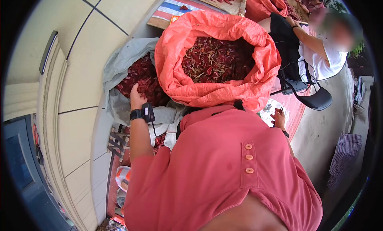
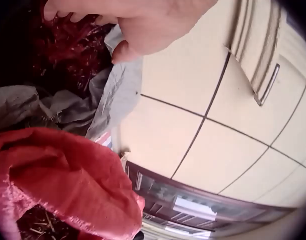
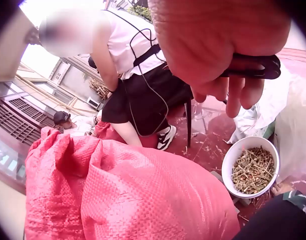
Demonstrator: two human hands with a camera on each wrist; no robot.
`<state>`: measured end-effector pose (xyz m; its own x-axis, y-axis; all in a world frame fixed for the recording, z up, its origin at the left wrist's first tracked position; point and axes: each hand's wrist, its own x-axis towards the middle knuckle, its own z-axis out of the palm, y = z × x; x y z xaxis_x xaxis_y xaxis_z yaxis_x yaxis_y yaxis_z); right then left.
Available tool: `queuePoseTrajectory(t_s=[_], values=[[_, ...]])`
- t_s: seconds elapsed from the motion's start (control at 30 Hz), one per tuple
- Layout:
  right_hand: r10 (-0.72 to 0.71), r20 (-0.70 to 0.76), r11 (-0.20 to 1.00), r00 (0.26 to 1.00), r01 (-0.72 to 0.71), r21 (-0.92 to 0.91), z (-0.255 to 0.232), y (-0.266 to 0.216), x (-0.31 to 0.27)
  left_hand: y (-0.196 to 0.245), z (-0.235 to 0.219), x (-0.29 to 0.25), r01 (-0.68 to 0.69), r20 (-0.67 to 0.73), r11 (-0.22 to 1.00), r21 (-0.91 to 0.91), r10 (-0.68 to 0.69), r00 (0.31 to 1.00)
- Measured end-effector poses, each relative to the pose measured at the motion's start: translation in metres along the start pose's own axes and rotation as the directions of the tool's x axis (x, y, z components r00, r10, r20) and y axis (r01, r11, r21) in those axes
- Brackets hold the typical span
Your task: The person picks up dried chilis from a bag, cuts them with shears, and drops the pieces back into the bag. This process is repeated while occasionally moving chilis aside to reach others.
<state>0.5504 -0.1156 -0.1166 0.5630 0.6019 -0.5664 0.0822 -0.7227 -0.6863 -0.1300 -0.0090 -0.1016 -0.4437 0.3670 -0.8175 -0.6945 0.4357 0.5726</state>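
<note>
Left of centre, the left hand (image 1: pixel 137 98) rests with loose fingers on dried red chillies (image 1: pixel 143 81) inside the grey woven sack (image 1: pixel 119 63). At right, the right hand (image 1: pixel 278 118) has its grip closed on black-handled scissors (image 3: pixel 253 67). Pinch one chilli by its stem before lifting.

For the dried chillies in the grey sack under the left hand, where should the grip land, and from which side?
Come from above, through the grey sack's open mouth. The dried chillies lie in a loose, exposed heap there, so a fingertip grip on one pod at the top seems best. The left hand already rests on that heap; the red sack crowds the right side, so approaching from the tiled-floor side looks freer.
</note>
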Motion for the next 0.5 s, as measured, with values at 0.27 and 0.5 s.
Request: queuePoseTrajectory(t_s=[0.27, 0.5], values=[[0.242, 0.000, 0.776, 0.970, -0.193, 0.600, -0.053, 0.062, -0.012, -0.063, 0.132, -0.142, -0.976, 0.772, 0.071, 0.207, 0.601, 0.208], [0.421, -0.597, 0.663, 0.683, 0.217, 0.716, -0.329, 0.202, -0.076, -0.131, 0.211, -0.074, -0.831, 0.832, -0.104, 0.546, 0.181, 0.524]])
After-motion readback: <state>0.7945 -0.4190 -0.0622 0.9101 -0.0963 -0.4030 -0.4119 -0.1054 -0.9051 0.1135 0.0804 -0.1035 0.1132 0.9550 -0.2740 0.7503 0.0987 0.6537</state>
